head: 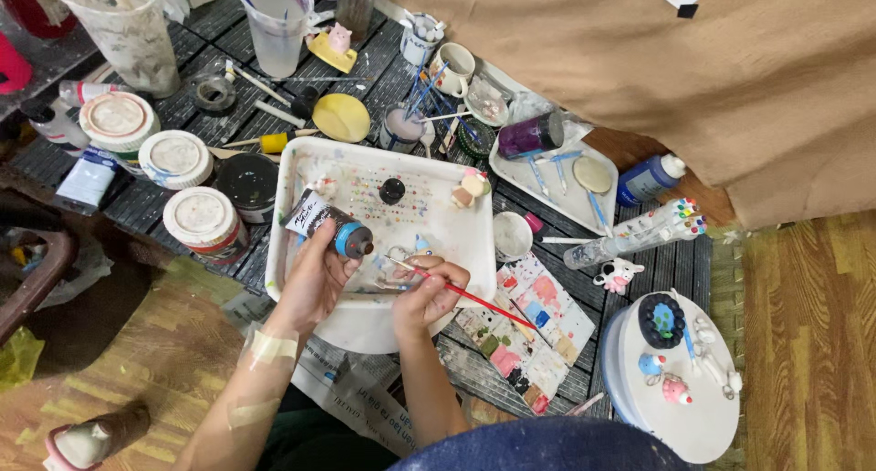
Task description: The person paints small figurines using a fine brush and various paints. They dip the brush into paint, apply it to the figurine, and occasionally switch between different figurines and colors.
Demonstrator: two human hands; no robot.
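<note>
A: Holding that small paint bottle (321,223) tilted in your left hand (315,284), you keep its blue cap (350,239) pointing down and to the right over the white tray (301,151), probably so any drip lands on the tray and not on the slatted table (680,266)

B: And how is the grip on it?

A: Your left fingers are wrapped around the lower part of the bottle, closed on it, with the thumb side toward the cap. The bottle sticks out above the hand toward the tray's left edge, so most of its body is clear of your palm

B: What about your other hand?

A: Your right hand (429,293) pinches a thin red-handled brush (474,299) like a pen. The handle trails off to the lower right, over the paint-stained palette sheet (525,329), and the tip points left toward the bottle's cap, near the tray's front edge. Brush tip and cap sit near each other, though I cannot tell whether they touch

B: Why so low over the tray?

A: I judge it steadies you: both hands lie at the tray's front rim. A small figurine (471,187) stands toward the tray's right side, well apart from both hands, and a dark bottle cap (391,190) lies near the tray's middle
</note>
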